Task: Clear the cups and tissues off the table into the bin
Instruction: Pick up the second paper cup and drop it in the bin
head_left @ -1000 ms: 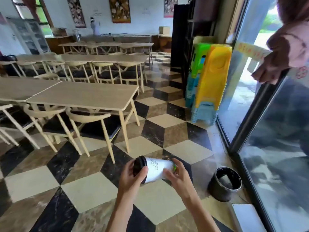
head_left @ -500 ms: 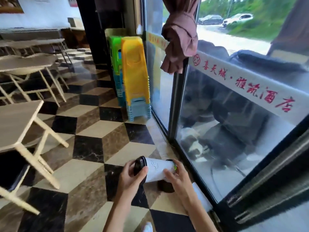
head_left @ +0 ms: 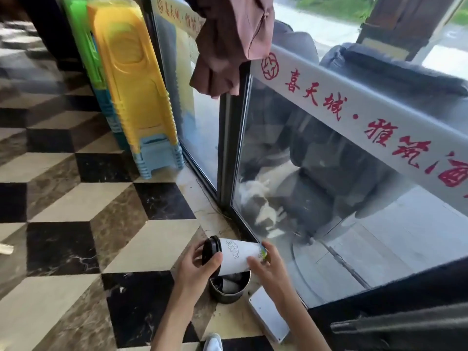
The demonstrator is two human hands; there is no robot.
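- Both hands hold one cup point(head_left: 236, 254) sideways, directly above the bin point(head_left: 229, 287) on the tiled floor by a glass door.
- The left hand point(head_left: 200, 267) grips the black-lidded end; the right hand point(head_left: 268, 264) grips the base.
- White scraps already lie in the bin.
- Step in hand, likely: dropping the cup in.
- The next move calls for both hands to let go, over the opening.

Brightness: bright daylight, overexposed at the upper right.
Light source: the glass door point(head_left: 329, 198) on the right.
Glare: pale reflections wash over the lower glass.
Shadows: soft and faint on the floor point(head_left: 76, 198).
Blur: slight motion smear, strongest in the upper left of the frame.
Distortion: wide-angle bending tilts the door frame and the stacked stools point(head_left: 136, 79).
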